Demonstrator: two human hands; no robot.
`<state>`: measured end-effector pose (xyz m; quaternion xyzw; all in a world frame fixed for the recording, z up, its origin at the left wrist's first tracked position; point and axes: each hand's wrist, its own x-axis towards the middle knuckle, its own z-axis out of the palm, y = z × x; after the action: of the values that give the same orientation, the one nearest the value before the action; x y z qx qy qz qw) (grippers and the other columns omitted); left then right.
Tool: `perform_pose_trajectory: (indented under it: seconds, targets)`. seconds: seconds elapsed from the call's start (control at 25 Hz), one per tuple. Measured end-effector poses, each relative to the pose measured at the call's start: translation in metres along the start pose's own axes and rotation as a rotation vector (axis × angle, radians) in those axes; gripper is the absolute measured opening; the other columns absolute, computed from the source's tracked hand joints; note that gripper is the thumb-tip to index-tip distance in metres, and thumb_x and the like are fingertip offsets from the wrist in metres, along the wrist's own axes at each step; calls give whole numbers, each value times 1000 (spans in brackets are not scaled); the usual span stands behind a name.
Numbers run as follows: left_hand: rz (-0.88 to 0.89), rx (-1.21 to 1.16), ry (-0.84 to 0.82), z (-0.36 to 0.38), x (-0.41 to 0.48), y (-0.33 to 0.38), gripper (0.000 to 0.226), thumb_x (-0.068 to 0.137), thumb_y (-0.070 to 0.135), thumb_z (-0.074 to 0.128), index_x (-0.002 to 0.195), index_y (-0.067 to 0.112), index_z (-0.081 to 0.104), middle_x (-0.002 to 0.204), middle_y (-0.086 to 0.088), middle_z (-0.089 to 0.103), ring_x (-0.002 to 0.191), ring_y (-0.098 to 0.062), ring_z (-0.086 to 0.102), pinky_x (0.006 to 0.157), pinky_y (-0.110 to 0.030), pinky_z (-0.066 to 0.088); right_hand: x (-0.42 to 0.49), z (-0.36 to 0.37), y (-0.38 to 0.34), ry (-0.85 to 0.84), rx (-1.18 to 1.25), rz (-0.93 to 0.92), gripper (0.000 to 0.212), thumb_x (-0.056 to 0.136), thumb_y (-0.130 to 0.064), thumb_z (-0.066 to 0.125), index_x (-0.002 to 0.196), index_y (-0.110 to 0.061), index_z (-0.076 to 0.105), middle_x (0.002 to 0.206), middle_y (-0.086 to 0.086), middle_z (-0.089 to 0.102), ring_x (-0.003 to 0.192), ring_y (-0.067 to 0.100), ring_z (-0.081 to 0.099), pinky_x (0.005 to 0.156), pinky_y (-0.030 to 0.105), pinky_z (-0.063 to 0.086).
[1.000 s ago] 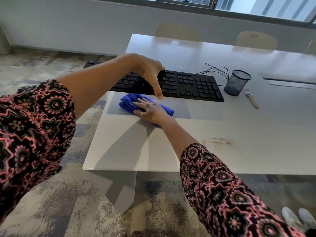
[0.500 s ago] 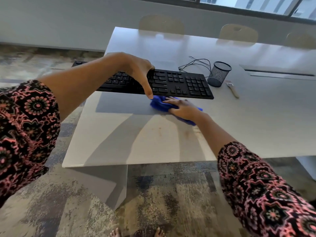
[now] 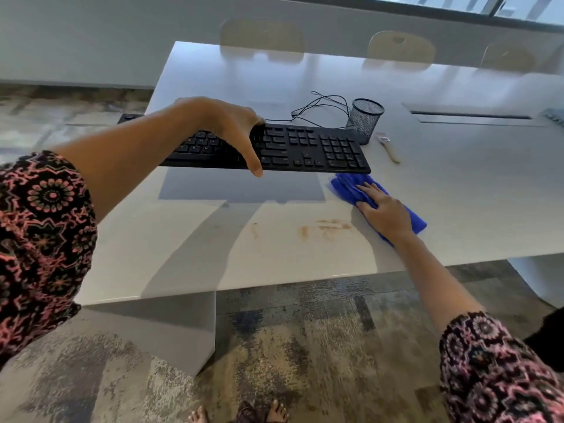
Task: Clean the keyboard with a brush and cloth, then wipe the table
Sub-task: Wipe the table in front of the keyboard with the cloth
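The left hand is holding the black keyboard from above, near its middle. The thumb is pressing on the near long edge, and the fingers are curling over the far edge, so the board is pinched across its width. It is hanging a little above the desk, close to the near left corner, with its left end reaching past the left edge and its shadow falling on the surface below. The keyboard is looking stiff, long and rather light, so I think a hold near the middle is balancing it well, while a hold at one end would be letting it tip. Its thin cable is trailing toward the back and could be pulling on it. The right hand is lying flat with straight, slightly spread fingers on the blue cloth, pressing it to the desk just in front of the keyboard's right end. The cloth is soft and is bunching easily, so a wide flat palm seems to be controlling it best. Brown stains are showing toward the near edge, just left of the cloth. The brush is lying beside a mesh pen cup, behind the keyboard's right end.
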<state>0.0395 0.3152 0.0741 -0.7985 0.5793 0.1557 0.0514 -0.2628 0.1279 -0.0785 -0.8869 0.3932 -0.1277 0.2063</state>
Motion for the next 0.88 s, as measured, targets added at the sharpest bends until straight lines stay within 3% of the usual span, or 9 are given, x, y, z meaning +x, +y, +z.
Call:
perform_pose_trajectory:
  seconds: [0.24, 0.6, 0.88]
  targets:
    - [-36, -18, -8, -1, 0, 7, 122, 44, 76, 80, 143, 20, 37, 139, 1, 44, 124, -22, 44, 107, -41, 35, -23, 35, -42, 55, 23, 10, 50, 100, -30, 47, 150, -26, 43, 161, -3, 34, 151, 14, 24, 122, 47, 14]
    - [-137, -10, 23, 5, -25, 12, 134, 47, 73, 79, 152, 13, 23, 156, -4, 29, 141, -25, 30, 117, -42, 25, -45, 98, -158, -132, -6, -330, 55, 101, -40, 45, 154, -25, 37, 164, 0, 26, 153, 14, 16, 122, 48, 8]
    - [-147, 17, 20, 18, -48, -3, 130, 51, 71, 81, 152, 13, 24, 155, -5, 31, 139, -25, 33, 116, -41, 28, -56, 116, -216, -334, 2, -624, 51, 104, -43, 44, 153, -29, 38, 164, -6, 25, 153, 10, 16, 123, 46, 10]
